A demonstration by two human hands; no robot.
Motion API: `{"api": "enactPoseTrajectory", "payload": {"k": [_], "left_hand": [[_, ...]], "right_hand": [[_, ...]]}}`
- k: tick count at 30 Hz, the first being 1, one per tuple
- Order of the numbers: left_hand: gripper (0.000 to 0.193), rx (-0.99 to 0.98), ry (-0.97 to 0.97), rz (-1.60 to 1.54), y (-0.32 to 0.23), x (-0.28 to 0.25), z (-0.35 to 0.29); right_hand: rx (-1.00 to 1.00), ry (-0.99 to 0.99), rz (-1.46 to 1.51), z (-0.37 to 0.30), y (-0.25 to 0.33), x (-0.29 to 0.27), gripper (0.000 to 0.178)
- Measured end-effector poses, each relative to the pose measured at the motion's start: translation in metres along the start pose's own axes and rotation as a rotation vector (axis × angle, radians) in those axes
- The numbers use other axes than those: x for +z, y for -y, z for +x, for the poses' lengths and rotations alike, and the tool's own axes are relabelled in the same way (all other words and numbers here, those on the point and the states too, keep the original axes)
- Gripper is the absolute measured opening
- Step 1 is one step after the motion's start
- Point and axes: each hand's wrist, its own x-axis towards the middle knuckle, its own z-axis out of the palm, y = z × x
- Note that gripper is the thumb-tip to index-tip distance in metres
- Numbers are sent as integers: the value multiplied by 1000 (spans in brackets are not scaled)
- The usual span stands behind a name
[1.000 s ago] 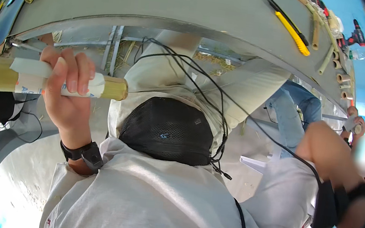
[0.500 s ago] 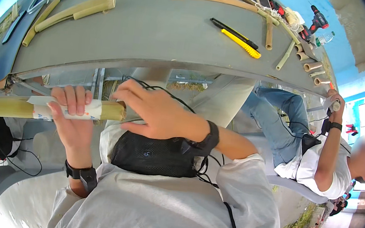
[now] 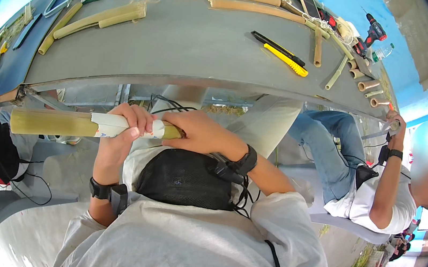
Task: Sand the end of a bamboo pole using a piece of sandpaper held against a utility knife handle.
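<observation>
One grey table (image 3: 193, 44) stretched ahead, a bamboo tube (image 3: 69, 125) held short of its near edge: left hand (image 3: 122, 136) gripping it, right hand (image 3: 200, 132) curled over its right end. Near a drill (image 3: 373, 31) I saw a clear bottle (image 3: 383, 52); the tube's white wrap (image 3: 107, 125) bore unreadable printing.

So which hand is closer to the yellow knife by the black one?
Right. The right hand, at the end of the bamboo piece, is below and left of the yellow knife; the left hand holds the piece farther left.
</observation>
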Motion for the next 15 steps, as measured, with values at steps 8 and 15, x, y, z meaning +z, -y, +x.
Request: {"api": "enactPoseTrajectory", "payload": {"k": [8,15], "left_hand": [[29,-15,25,72,4,1,1],[31,-12,-30,53,4,-2,-2]], "right_hand": [[1,55,-43,-1,0,-3,38],[-17,58,-70,5,3,-3,38]]}}
